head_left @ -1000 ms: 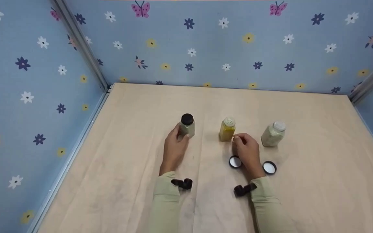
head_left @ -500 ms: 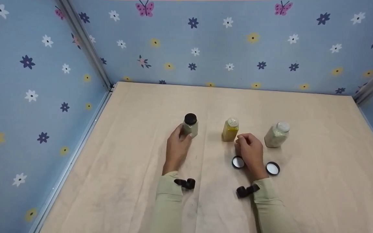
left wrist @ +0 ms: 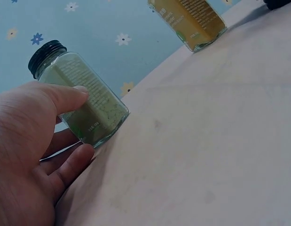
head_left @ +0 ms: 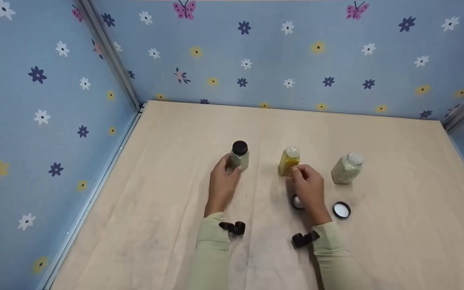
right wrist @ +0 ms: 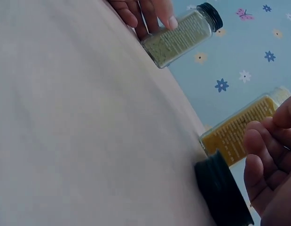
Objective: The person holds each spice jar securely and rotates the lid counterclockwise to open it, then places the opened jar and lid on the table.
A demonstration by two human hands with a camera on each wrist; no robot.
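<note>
While the left hand [head_left: 222, 183] stays on the green bottle [head_left: 241, 158] much as it was half a second ago, the right hand [head_left: 309, 189] has drifted slightly toward the yellow bottle [head_left: 287, 164]. In the head view its fingertips now overlap that bottle's near side, and the hand hides more of the first loose cap [head_left: 296, 202]. As I judge it, this brings the right hand closer to the yellow bottle without altering the green one, which still wears its black cap [head_left: 239, 147].

The green bottle is on the table [head_left: 155, 181], left of the yellow bottle and apart from it. Its long axis runs upright, cap end up and base down. The yellow bottle also stands upright, its holed top [head_left: 292, 152] facing up.

The left thumb presses the green bottle's face, with other fingers behind it and the lower ones loosely bent. The right fingers are curled, thumb and forefinger tips together; whether they pinch anything or touch the yellow bottle, I cannot tell. To the right are the pale bottle [head_left: 347, 168] and the second loose cap [head_left: 341, 210].
</note>
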